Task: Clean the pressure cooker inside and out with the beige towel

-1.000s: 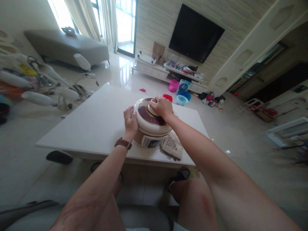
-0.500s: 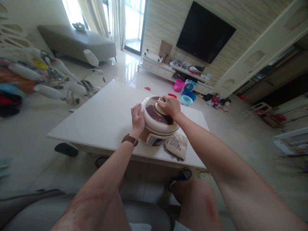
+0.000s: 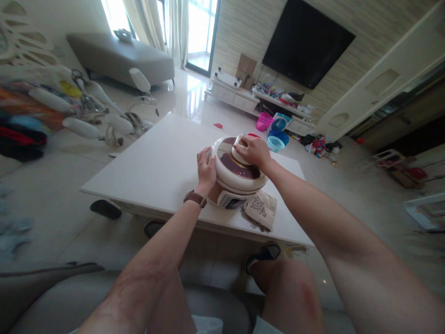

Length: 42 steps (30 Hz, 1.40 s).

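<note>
A round cream electric cooker (image 3: 232, 196) with a brown glass lid (image 3: 239, 168) stands near the front edge of a white low table (image 3: 160, 162). My left hand (image 3: 206, 169), with a brown watch on the wrist, presses flat against the cooker's left side, fingers wrapped on the rim. My right hand (image 3: 251, 151) is closed over the white knob on top of the lid. A folded beige cloth with a dark pattern (image 3: 261, 210) lies on the table just right of the cooker.
Dark slippers (image 3: 104, 208) lie on the tiled floor under the table. Colourful clutter and white fan parts (image 3: 83, 116) sit at the left. A TV cabinet (image 3: 243, 99), plastic baskets (image 3: 273, 132) and a grey sofa (image 3: 121, 58) stand farther back. My bare knees show below.
Both hands stay on the cooker and its lid knob. The view has shifted, so the table and cooker sit a little more to the right in the picture.
</note>
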Motion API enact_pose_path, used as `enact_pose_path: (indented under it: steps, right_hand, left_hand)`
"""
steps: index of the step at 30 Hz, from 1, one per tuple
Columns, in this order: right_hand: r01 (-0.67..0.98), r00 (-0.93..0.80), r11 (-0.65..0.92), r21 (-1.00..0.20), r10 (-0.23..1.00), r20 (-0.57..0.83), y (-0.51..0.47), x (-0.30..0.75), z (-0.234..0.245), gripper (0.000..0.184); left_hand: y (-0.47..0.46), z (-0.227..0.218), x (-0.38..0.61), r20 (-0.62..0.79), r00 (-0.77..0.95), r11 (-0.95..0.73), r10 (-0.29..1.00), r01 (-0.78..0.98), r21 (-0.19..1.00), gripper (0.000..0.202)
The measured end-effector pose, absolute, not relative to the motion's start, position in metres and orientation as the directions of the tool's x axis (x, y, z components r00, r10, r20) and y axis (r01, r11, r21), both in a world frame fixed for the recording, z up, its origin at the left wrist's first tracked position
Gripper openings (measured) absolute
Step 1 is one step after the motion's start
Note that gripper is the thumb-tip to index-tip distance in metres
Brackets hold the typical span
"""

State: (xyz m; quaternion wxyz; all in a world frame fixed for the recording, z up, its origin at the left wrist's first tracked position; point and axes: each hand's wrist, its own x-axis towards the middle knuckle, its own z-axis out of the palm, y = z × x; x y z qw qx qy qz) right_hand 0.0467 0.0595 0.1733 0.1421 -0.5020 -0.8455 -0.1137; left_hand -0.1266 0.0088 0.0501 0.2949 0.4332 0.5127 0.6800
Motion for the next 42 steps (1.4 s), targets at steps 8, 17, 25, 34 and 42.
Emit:
enact_pose_path:
  steps: [8, 17, 25, 34, 42]
  right_hand:
    - [0.794, -0.596, 0.599, 0.104, 0.733, 0.328, 0.073, 0.058, 0.173, 0.035]
    - [0.808, -0.581, 0.575, 0.127, 0.745, 0.328, 0.075, 0.057, 0.171, 0.041]
    - [0.848, -0.531, 0.505, 0.162, 0.798, 0.286, 0.064, 0.047, 0.176, 0.042]
    - [0.86, -0.511, 0.487, 0.155, 0.818, 0.264, 0.068, 0.045, 0.176, 0.046]
    - [0.877, -0.474, 0.469, 0.102, 0.817, 0.329, 0.09, 0.047, 0.171, 0.044]
  left_hand:
    - [0.007, 0.053, -0.126, 0.28, -0.459, -0.299, 0.843, 0.031, 0.954, 0.035]
    - [0.011, 0.05, -0.125, 0.295, -0.441, -0.305, 0.848, 0.051, 0.951, 0.033]
    - [0.007, 0.047, -0.129, 0.223, -0.562, -0.259, 0.797, 0.015, 0.966, 0.054]
    - [-0.027, 0.038, -0.096, -0.07, -0.59, -0.02, 0.804, -0.145, 0.989, 0.055]
    - [-0.006, 0.022, -0.114, 0.031, -0.402, -0.102, 0.915, -0.158, 0.982, 0.045]
